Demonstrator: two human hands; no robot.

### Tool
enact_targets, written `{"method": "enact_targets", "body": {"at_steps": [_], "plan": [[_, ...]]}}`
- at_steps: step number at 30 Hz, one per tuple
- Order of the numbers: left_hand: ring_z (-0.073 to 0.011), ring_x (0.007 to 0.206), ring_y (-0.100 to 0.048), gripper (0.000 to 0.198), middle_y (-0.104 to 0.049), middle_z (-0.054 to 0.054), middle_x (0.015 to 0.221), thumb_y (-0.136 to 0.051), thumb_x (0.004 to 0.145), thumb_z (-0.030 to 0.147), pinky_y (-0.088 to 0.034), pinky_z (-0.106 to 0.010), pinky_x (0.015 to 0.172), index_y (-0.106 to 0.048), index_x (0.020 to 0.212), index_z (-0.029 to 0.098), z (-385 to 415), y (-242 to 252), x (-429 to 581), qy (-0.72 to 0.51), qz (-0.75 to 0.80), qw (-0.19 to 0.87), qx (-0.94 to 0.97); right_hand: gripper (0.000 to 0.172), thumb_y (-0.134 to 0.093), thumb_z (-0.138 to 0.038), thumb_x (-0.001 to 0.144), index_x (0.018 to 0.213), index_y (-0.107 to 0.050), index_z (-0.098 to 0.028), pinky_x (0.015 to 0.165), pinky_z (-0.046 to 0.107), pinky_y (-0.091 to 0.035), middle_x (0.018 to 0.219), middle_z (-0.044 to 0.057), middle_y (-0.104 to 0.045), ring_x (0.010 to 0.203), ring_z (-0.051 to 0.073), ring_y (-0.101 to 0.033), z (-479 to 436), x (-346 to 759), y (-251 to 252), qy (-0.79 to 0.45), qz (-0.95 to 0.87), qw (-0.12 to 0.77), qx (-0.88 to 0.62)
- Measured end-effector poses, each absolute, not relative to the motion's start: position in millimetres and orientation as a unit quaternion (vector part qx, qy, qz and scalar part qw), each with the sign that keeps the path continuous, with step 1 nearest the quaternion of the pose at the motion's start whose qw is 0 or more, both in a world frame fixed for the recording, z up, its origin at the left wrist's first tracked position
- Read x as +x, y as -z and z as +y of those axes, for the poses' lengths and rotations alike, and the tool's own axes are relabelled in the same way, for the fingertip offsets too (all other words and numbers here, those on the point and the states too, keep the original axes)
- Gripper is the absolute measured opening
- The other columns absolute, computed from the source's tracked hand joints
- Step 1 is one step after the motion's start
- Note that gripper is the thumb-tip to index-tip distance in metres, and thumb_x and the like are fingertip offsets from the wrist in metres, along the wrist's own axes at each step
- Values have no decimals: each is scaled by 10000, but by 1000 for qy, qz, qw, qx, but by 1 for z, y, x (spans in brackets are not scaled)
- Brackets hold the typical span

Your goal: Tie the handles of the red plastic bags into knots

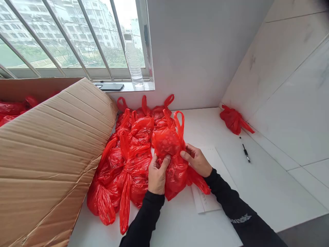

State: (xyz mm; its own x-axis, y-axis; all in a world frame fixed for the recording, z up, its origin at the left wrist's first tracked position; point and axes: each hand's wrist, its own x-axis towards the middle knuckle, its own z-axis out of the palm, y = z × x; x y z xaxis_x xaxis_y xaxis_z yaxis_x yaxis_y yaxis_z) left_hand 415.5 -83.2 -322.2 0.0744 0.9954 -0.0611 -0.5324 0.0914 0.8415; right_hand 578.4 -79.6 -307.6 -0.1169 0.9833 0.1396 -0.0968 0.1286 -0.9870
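Note:
A filled red plastic bag (167, 142) lies on the white counter (257, 192) in front of me, its handles pointing up. My left hand (157, 174) grips its lower left side, thumb pressed into the plastic. My right hand (196, 160) pinches the bag's right side. Both hands are closed on this bag. To its left, several more tied red bags (128, 161) lie in a pile.
A large cardboard box (46, 154) holding more red bags stands at the left, its flap leaning over. A lone red bag (234, 120) sits in the far right corner. A pen (246, 153) and a paper sheet (205, 199) lie on the counter. A water bottle (133, 61) stands on the windowsill.

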Motion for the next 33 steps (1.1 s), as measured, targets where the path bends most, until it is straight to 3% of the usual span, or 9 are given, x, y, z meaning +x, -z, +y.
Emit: {"method": "enact_targets", "body": {"at_steps": [4, 8, 12, 17, 22, 27, 33], "plan": [[-208, 993, -701, 328, -751, -44, 1067, -761, 772, 331, -545, -283, 855, -685, 1061, 194, -86, 324, 417, -585, 364, 661, 296, 366, -681, -519, 840, 1068, -688, -232, 797, 339, -536, 1006, 30, -730, 883, 231, -671, -82, 579, 316, -508, -501, 564, -415], [-204, 979, -697, 389, -741, -47, 1094, -788, 742, 236, -555, -285, 844, -672, 1111, 199, -90, 320, 417, -558, 334, 679, 340, 349, -663, -511, 850, 1071, -688, -243, 739, 341, -533, 919, 24, -728, 816, 236, -663, -82, 585, 317, -504, -470, 583, -430], [-182, 927, -696, 366, -743, -55, 1072, -795, 752, 252, -557, -262, 812, -682, 1094, 187, -91, 318, 417, -533, 352, 657, 401, 353, -638, -528, 856, 1070, -676, -249, 753, 340, -536, 935, 22, -730, 847, 242, -664, -85, 586, 313, -499, -457, 591, -439], [-161, 778, -694, 405, -738, -49, 971, -823, 720, 308, -560, -237, 667, -661, 1069, 182, -92, 317, 417, -490, 368, 684, 395, 324, -654, -530, 844, 956, -678, -227, 726, 331, -527, 901, 25, -724, 794, 225, -649, -87, 585, 311, -500, -442, 599, -443], [-96, 609, -641, 307, -698, 8, 815, -767, 786, 352, -497, -165, 510, -638, 1014, 192, -92, 320, 415, -495, 356, 713, 346, 274, -691, -484, 830, 848, -679, -211, 657, 303, -498, 781, 10, -696, 674, 183, -603, -87, 587, 315, -516, -425, 603, -435], [-121, 667, -670, 364, -737, -26, 914, -767, 786, 348, -528, -188, 548, -635, 1087, 193, -92, 319, 416, -481, 361, 706, 374, 267, -680, -480, 834, 835, -676, -213, 648, 304, -488, 768, 9, -688, 669, 185, -587, -89, 586, 314, -524, -428, 596, -433], [-219, 966, -710, 485, -708, -59, 1155, -754, 793, 372, -595, -291, 757, -572, 1220, 233, -94, 315, 417, -530, 356, 699, 322, 228, -701, -424, 830, 800, -672, -200, 624, 284, -454, 719, -13, -648, 625, 160, -552, -92, 586, 314, -552, -439, 578, -411]]}}
